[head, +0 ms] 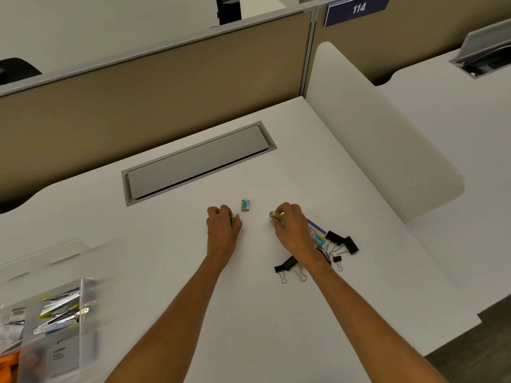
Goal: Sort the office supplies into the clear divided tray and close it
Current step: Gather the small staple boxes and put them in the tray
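My left hand [222,226] curls around a small yellow and dark item on the white desk [249,313]; most of the item is hidden by the fingers. My right hand [290,225] pinches a small yellow and white eraser [276,216] just above the desk. Between the hands, slightly farther back, lies a small blue and grey eraser [245,204]. Right of my right wrist sits a pile of black binder clips [341,243], a purple-edged box [315,229] and another blue eraser [319,239]. The clear divided tray [41,308] stands at the lower left, blurred, holding staplers and packets.
A grey cable hatch [196,164] is set into the desk behind the hands. A tan partition [138,100] runs along the back and a white divider panel [373,139] borders the right side. The desk's front right edge drops to dark floor [492,341].
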{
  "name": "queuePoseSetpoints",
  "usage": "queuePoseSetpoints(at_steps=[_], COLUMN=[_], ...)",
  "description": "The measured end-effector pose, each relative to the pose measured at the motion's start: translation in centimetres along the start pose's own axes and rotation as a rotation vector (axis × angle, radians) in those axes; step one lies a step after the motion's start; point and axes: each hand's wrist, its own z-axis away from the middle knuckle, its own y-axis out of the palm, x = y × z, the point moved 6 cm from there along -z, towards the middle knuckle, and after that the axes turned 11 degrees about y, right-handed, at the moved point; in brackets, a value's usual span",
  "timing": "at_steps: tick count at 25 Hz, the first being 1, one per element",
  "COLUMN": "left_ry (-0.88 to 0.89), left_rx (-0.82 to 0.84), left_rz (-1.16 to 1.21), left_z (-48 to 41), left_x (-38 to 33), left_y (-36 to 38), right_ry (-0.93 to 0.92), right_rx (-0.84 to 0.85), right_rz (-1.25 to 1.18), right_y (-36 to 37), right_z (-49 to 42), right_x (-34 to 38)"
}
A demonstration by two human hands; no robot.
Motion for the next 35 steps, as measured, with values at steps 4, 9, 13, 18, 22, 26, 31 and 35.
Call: queuePoseSetpoints(at_steps=[4, 9, 13, 18, 22, 26, 31, 35], left_ry=[-0.014, 0.058, 0.113, 0.062, 0.013, -0.429, -0.726, -0.690], left_rx=[-0.054, 0.099, 0.218, 0.200, 0.010, -0.228, -0.296, -0.199], left_rz=[0.030, -0.084, -0.287, -0.241, 0.155, 1.031, 1.597, 1.686], left_z=[-2.8, -5.6, -6.1, -6.1, -5.2, -2.6, 0.2, 1.1], left_x=[-0.3, -1.6, -2.1, -1.9, -0.6, 2.9, 2.5, 2.6], left_y=[0.1, 2.1, 3.7, 3.9, 2.0, 1.2, 1.9, 0.9], right_ry=[-0.052, -0.093, -0.093, -0.076, 0.006, 0.322, 0.473, 0.556], right_rx=[0.049, 0.037, -0.001, -0.046, -0.057, 0.184, 0.290, 0.420], right_rz=[0.312, 0.432, 0.367, 0.348, -0.047, -0.821, -1.134, -1.408], right_y=[3.1, 5.5, 6.1, 6.4, 5.1, 5.8, 9.0, 9.1], right_z=[-0.2, -1.0, -1.4, -1.6, -1.6, -1.4, 0.8, 1.6], right_x=[1.3, 2.4, 2.1, 1.3, 0.5, -0.4, 0.8, 1.3])
